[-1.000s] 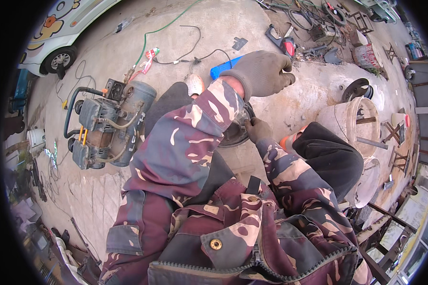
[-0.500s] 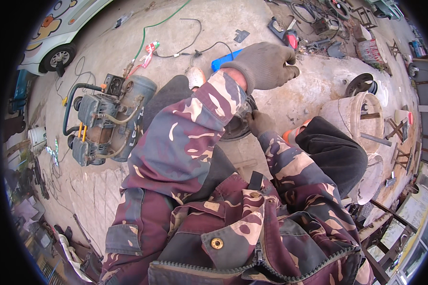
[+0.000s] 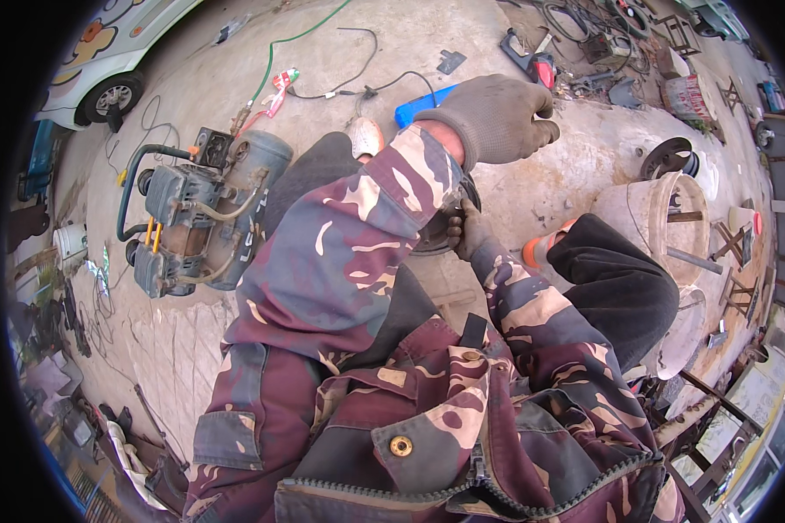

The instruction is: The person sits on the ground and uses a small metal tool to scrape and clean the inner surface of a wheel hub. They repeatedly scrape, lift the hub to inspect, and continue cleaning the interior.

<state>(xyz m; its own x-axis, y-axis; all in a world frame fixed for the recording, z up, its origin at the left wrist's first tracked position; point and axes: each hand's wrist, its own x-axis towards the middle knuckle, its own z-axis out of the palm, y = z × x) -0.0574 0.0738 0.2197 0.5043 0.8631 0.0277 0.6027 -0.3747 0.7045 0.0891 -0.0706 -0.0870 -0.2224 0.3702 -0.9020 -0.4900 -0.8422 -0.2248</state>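
Observation:
My left hand (image 3: 501, 120), in a grey-brown knit glove, is stretched across to the upper middle, above the ground. Its fingers curl downward; whatever they may hold is hidden beneath the hand. Below my left forearm lies a dark, round, wheel-like metal part (image 3: 434, 237), mostly covered by the camouflage sleeve. My gloved right hand (image 3: 473, 232) is at its right side, thumb raised against the dark rim and fingers folded in. What sits inside those fingers cannot be made out. A flat blue object (image 3: 417, 108) shows behind my left wrist.
A dusty air compressor (image 3: 209, 213) stands on the left with a green hose (image 3: 270, 57). To the right are a large whitish bucket (image 3: 632, 213) and a dark rim (image 3: 667, 159). A red-and-black tool (image 3: 541, 70) lies ahead; a van wheel (image 3: 113, 98) is far left.
My right hand has turned, so its curled fingers now show beside the round part. My left hand has shifted slightly right in the picture, along with the surroundings.

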